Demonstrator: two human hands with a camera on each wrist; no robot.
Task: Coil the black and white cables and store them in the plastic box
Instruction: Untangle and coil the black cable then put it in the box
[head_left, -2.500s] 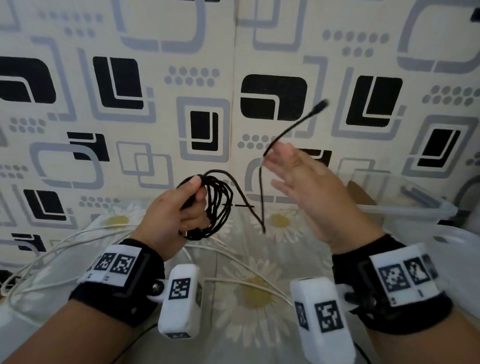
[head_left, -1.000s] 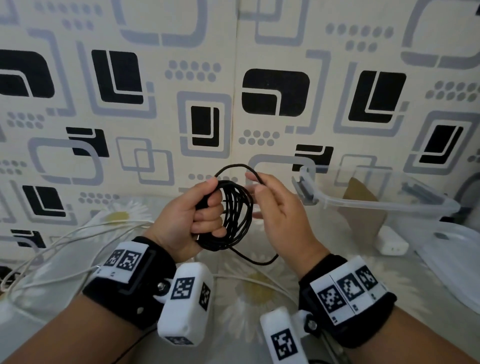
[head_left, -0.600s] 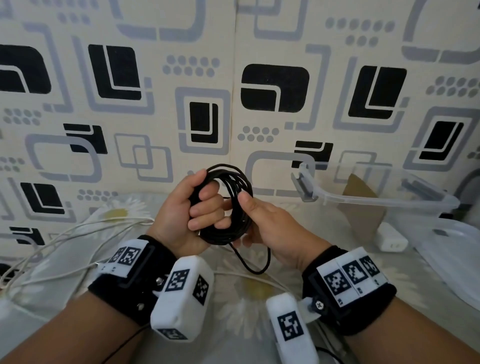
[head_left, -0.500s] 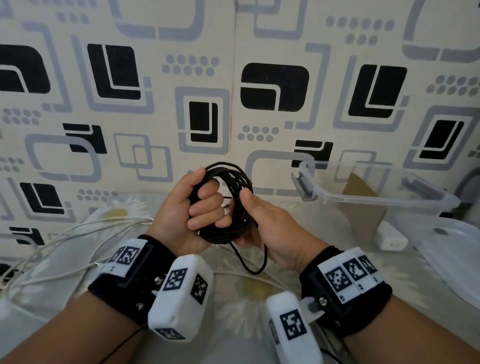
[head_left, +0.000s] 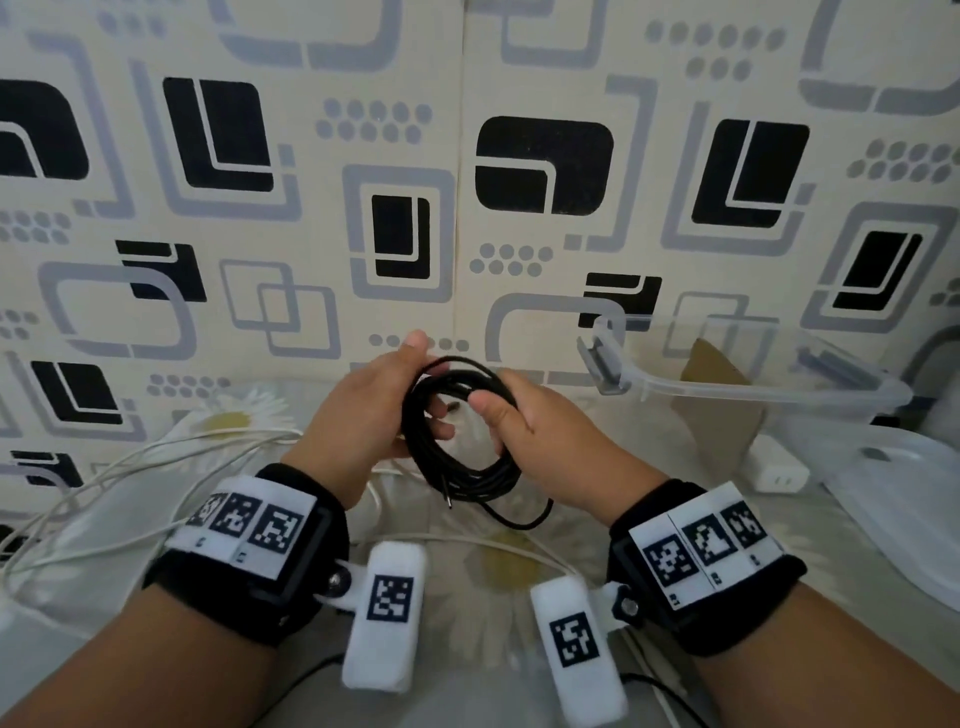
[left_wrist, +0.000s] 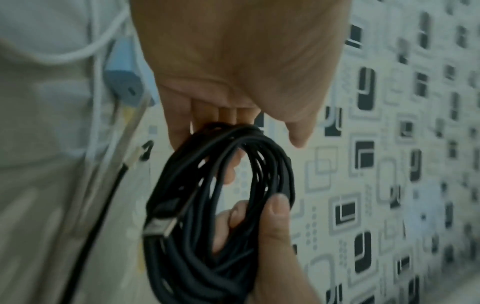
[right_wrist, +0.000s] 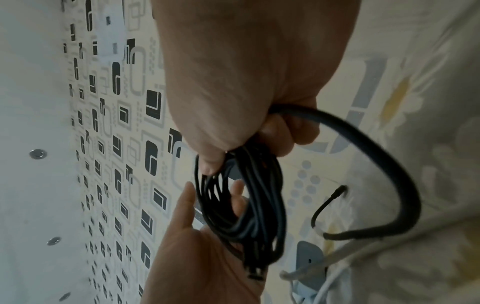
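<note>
The black cable (head_left: 457, 470) is wound into a coil that I hold above the table in the head view. My right hand (head_left: 506, 415) grips the coil's right side, thumb on top. My left hand (head_left: 415, 400) has straight fingers passed through the loop, and the thumb stands free above it. In the left wrist view the coil (left_wrist: 197, 257) hangs off my straight fingers (left_wrist: 228, 115). A short tail (right_wrist: 384, 185) curls out below my right hand (right_wrist: 246, 86). The white cable (head_left: 156, 467) lies loose on the table at the left. The clear plastic box (head_left: 753, 385) stands open at the right.
The box's clear lid (head_left: 909, 499) lies at the far right. A white charger (head_left: 779, 470) and a brown cardboard piece (head_left: 717, 415) sit by the box. The patterned wall (head_left: 467, 208) rises close behind. A floral cloth (head_left: 514, 566) covers the table.
The last of the black cable has been wound onto the coil. My right hand has taken hold of the coil, and my left fingers have straightened out of their grip.
</note>
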